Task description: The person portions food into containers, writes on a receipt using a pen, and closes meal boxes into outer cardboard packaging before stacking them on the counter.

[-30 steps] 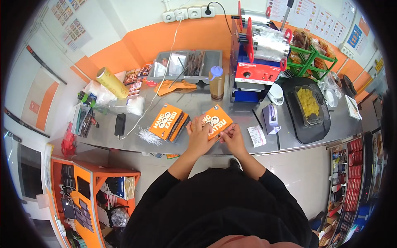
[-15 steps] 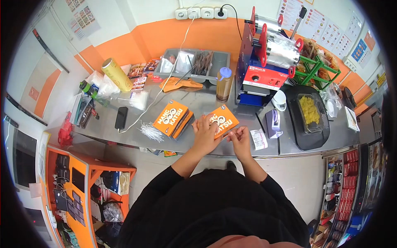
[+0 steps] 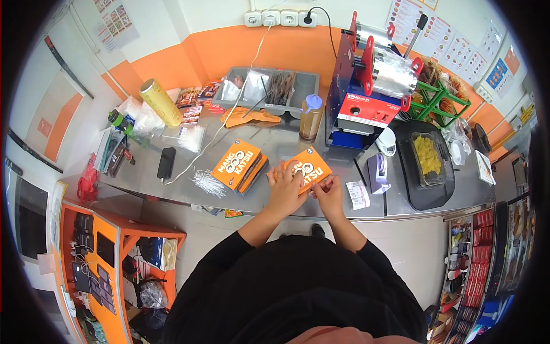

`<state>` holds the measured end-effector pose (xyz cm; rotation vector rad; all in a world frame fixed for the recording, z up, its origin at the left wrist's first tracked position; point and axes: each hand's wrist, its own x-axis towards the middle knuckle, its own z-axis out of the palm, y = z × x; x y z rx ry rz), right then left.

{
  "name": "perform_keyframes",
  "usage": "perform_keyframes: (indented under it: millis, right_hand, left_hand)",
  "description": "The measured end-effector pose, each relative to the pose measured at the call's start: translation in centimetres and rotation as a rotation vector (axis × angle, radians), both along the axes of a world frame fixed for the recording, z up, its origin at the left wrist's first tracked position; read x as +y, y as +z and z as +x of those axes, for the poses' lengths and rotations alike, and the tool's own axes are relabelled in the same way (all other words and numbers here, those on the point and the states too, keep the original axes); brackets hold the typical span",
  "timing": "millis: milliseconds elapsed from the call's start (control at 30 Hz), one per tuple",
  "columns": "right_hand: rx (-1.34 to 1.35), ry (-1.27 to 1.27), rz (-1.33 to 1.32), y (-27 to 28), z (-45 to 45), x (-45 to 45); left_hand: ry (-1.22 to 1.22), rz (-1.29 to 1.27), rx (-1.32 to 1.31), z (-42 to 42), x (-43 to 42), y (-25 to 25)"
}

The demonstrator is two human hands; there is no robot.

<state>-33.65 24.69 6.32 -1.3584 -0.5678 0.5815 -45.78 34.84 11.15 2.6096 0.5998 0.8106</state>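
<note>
My left hand [image 3: 285, 190] grips the left side of an orange box [image 3: 314, 165] printed "KATSU", its fingers bent over the edge and top. The box sits tilted at the front of the metal counter. My right hand [image 3: 330, 198] is pinched closed against the box's lower right edge; what lies between its fingertips is too small to make out. Left of my hands stands a stack of matching orange boxes [image 3: 236, 163], lettered "MANG KATSU". Beside it is a loose pile of thin white sticks [image 3: 208, 182].
A black phone [image 3: 166, 163] with a white cable lies at left. Behind are a grey divided tray [image 3: 307, 92], a brown-filled bottle [image 3: 310, 120] and a red-blue sealing machine [image 3: 369, 109]. At right are a receipt [image 3: 358, 195], a tape dispenser [image 3: 378, 174] and a black tray [image 3: 421, 192].
The box under my left hand has turned slightly and tipped up. My right fingers have moved up against its lower right edge. The stack stays put.
</note>
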Motion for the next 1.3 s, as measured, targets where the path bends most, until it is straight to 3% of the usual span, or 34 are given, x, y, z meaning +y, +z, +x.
perform_keyframes:
  millis: [267, 467, 667, 733, 833, 967, 1033, 1133, 1200, 1300]
  right_hand:
    - [0.135, -0.072, -0.198, 1.3, 0.1, 0.5]
    - [0.156, 0.076, 0.078, -1.1, 0.5, -0.2]
    - [-0.091, 0.06, -0.008, -2.6, 1.4, -0.4]
    - [-0.33, -0.033, -0.234, -2.7, 1.6, -0.6]
    - [-0.524, -0.104, -0.352, -2.3, 1.6, -1.0]
    - [-0.59, -0.141, -0.334, -0.6, 2.2, -3.1]
    - [-0.5, -0.182, -0.294, -1.2, 3.6, -4.8]
    - [-0.498, -0.282, -0.325, -2.1, 6.2, -8.5]
    - [-0.481, -0.338, -0.273, -4.4, 8.7, -11.2]
    - [-0.506, -0.476, -0.412, -5.4, 10.7, -13.9]
  left_hand:
    - [0.005, -0.004, -0.028, 0.0, 0.0, -0.3]
    - [0.055, -0.015, -0.067, 0.2, 0.3, -1.2]
    - [0.073, -0.068, 0.046, 0.7, 1.2, -0.3]
    - [0.079, -0.135, 0.163, 0.7, 1.7, 0.3]
    - [0.139, -0.096, 0.256, 0.6, 1.8, 1.4]
    - [0.191, -0.249, 0.222, 0.1, 3.7, 2.4]
    - [0.273, -0.387, 0.07, -1.6, 5.2, 3.5]
    - [0.341, -0.342, -0.097, -4.9, 9.9, 1.6]
    - [0.527, -0.251, 0.057, -7.2, 11.6, 3.0]
    - [0.631, -0.198, 0.164, -9.5, 14.1, 0.6]
